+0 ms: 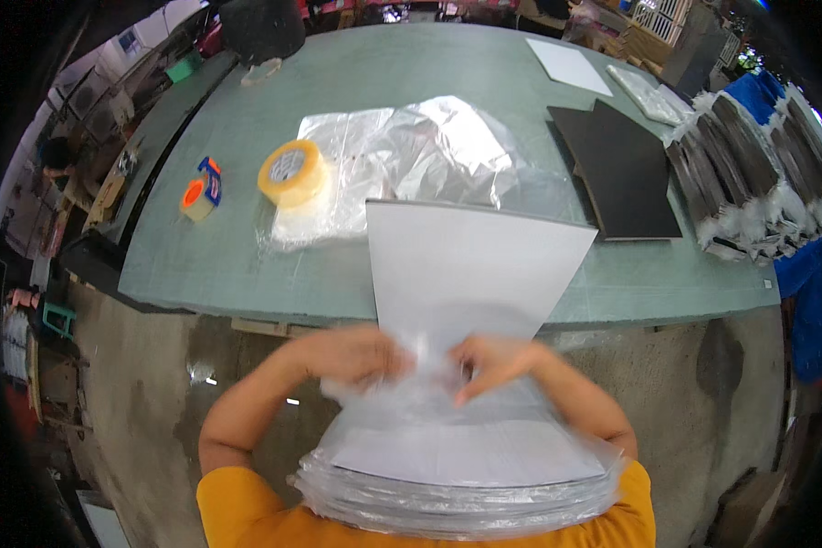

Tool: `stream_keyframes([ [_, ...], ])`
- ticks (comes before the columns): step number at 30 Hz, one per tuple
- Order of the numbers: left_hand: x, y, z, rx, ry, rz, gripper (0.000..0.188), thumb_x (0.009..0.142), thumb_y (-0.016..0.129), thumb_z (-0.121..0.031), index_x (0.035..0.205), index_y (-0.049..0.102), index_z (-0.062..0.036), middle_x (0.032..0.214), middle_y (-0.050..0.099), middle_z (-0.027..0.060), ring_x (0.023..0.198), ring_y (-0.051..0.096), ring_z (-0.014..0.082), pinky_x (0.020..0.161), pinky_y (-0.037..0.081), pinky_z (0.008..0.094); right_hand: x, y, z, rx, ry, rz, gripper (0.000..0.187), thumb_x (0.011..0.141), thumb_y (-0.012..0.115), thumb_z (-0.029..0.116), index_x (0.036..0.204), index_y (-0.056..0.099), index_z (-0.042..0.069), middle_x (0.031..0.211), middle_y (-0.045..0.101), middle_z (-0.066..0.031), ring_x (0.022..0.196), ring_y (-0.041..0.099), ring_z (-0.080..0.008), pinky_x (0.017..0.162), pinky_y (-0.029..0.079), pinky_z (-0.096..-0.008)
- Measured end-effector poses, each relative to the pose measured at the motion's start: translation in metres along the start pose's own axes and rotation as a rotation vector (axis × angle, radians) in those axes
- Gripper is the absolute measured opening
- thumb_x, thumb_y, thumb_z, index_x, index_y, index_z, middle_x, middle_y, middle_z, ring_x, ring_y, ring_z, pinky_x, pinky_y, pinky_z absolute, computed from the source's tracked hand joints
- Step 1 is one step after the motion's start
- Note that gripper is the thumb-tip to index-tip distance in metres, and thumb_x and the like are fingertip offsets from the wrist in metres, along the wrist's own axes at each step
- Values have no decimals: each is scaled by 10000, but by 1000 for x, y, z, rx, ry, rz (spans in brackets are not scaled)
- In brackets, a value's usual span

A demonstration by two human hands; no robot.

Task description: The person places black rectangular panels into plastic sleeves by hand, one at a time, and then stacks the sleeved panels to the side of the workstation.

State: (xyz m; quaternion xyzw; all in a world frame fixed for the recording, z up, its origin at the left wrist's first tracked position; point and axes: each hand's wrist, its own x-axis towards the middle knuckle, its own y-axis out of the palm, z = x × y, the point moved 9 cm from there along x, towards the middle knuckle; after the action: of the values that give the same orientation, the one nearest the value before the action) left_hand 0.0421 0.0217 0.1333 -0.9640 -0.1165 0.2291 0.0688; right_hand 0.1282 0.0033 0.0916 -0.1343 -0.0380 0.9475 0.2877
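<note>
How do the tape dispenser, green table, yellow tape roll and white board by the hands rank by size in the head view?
Green table
White board, though nearness may enlarge it
Yellow tape roll
Tape dispenser

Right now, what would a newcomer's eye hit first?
The white board, mid-picture, with the blurred left hand and right hand at its lower part. Beyond it on the green table, a yellow tape roll sits left by shiny plastic; dark boards lie right.
</note>
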Motion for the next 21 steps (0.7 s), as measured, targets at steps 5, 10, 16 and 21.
stream_keyframes([
  [5,2,-56,-42,-155,99,-533,427,870,383,-415,794,552,-31,559,411,-31,473,366,54,435,298,197,-14,-59,64,401,-280,-451,661,576,763,186,1119,442,-14,995,541,-68,942,496,-156,835,387,-283],
  [10,-11,-94,-59,-137,192,-856,437,874,349,-430,854,559,-47,564,380,-22,479,358,61,442,308,203,-9,-11,22,273,17,-45,647,622,736,128,1155,406,-29,1037,524,-83,958,505,-162,829,407,-286],
  [16,-15,-98,-53,-11,359,-984,359,848,400,-367,848,571,-51,550,379,4,485,386,86,464,339,226,-31,-64,22,462,39,-568,237,718,657,117,874,573,-40,776,596,-88,677,557,-120,629,455,-243],
  [21,-15,-108,-33,-146,140,-972,261,819,457,-253,877,546,-15,569,446,52,524,453,134,518,391,267,-38,-70,34,492,-69,-690,166,737,641,140,736,585,-16,672,580,-65,576,530,-105,504,429,-235],
])
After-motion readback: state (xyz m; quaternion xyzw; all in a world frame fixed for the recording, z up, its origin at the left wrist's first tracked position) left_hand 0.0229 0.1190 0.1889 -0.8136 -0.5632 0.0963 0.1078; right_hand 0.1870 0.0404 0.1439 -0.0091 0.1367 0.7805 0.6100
